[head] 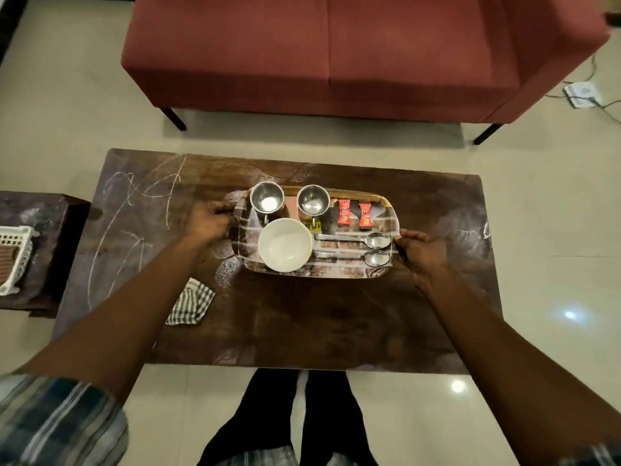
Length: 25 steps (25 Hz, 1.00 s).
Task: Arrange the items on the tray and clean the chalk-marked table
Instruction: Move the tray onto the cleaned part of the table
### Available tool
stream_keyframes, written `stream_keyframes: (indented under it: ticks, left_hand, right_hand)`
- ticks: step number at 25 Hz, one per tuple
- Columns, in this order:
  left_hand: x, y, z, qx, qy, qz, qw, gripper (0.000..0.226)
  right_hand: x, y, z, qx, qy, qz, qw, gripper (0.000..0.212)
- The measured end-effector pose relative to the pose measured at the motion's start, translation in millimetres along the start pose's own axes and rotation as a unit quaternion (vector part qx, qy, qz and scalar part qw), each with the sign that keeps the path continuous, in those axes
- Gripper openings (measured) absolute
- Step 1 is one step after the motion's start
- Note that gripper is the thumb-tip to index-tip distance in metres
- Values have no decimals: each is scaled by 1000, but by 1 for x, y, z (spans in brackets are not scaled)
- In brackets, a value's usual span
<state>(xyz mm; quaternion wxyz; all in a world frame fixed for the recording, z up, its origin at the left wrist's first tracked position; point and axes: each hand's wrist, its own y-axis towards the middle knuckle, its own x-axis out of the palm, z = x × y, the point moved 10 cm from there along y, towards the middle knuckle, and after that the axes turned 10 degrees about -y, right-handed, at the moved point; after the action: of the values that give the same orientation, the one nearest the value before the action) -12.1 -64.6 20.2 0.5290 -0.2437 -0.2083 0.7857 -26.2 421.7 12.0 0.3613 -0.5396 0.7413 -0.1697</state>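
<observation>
From my remote seat I saw the tray held level at its short ends, the left hand and right hand curled over its rims; I could not tell whether it touched the dark wooden table. Just inside the left fingers stood two steel cups, upright, side by side, with a white bowl nearer me. Two spoons lay parallel, their bowls just beside the right fingertips, and two red sachets lay beyond them. Chalk scribbles marked the table outside the left fingers. A checked cloth lay crumpled beside the left forearm.
</observation>
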Motion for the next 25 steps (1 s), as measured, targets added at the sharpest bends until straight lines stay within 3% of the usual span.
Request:
stream_keyframes:
  ticks: [5,10,25]
  left_hand:
    - [6,41,-38,-16,21,19,999,39]
    - [3,73,-74,-16,19,56,998,30]
    - [11,127,-127,-30,63,72,995,36]
  right_hand:
    - [31,46,21,1,-32,-2,999,20]
    - [58,82,42,6,-51,-8,999,21]
    - [93,129,94,52,-66,5,996,22]
